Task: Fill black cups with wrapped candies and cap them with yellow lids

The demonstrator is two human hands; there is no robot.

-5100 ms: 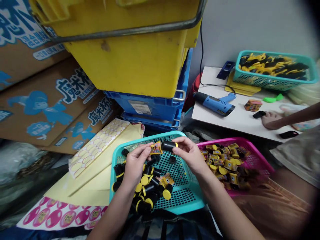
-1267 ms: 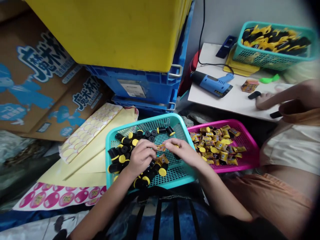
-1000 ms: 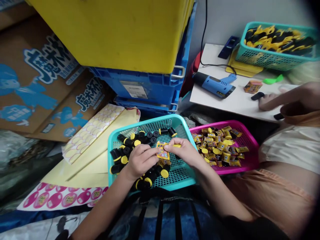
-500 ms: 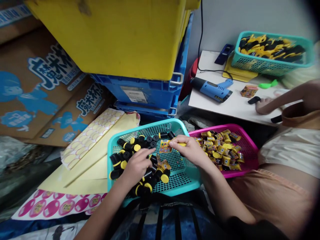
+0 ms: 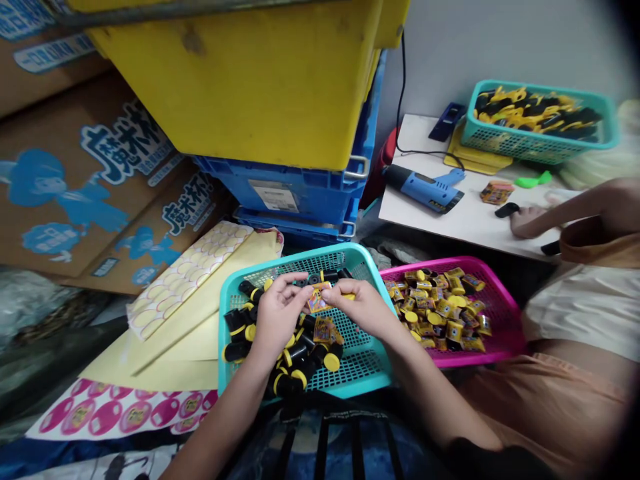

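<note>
a teal mesh basket [image 5: 350,392] sits before the person (a pink basket [image 5: 500,300] just to its right), holding black tubes with yellow caps [image 5: 290,357]. above its middle, the left hand [image 5: 280,313] and right hand [image 5: 360,310] close their grips together on a small foil packet [image 5: 319,298], which looks light and soft, best pinched by its edges.

Two baskets side by side, a bench behind them on the right

The first mesh basket [image 5: 295,252] holds capped tubes [image 5: 287,363] and sits just left of the second basket [image 5: 500,300], which holds foil packets [image 5: 443,313]. Sticker sheets [image 5: 175,320] lie left of the first, in front of cardboard cartons [image 5: 65,193]. Stacked crates [image 5: 240,87] stand behind it. Right of them, the bench [image 5: 450,230] carries a heat gun [image 5: 423,189] and a third basket [image 5: 540,157].
</note>
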